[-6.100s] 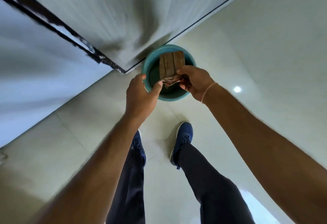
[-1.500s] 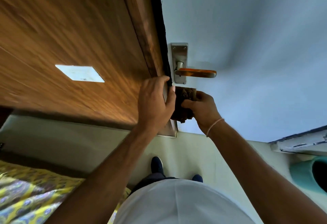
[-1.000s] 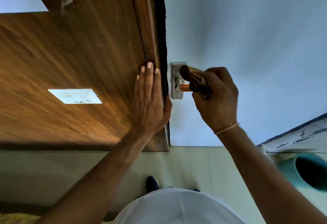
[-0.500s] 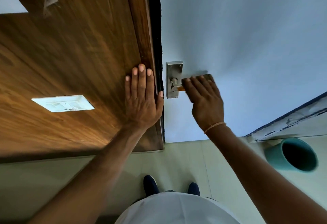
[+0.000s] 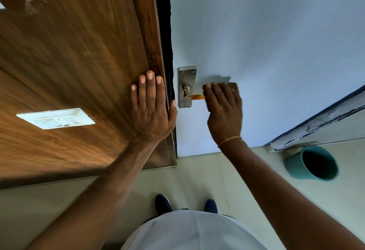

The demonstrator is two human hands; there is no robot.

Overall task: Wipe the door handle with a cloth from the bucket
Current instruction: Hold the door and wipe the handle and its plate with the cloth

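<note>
Right hand [image 5: 224, 109] pressed cloth [image 5: 233, 87] under fingers onto handle [image 5: 196, 96], probably mid-wipe | left hand [image 5: 153, 109] lay flat, fingers together, bracing door frame [image 5: 146, 32].

We saw only a short orange stub of the door handle [image 5: 196, 97] — the right hand [image 5: 224, 109] covered the rest. The cloth [image 5: 233, 86] showed just as a brown corner past the fingers, blurred. The bucket [image 5: 294, 167] was too dark inside to tell its contents.
</note>
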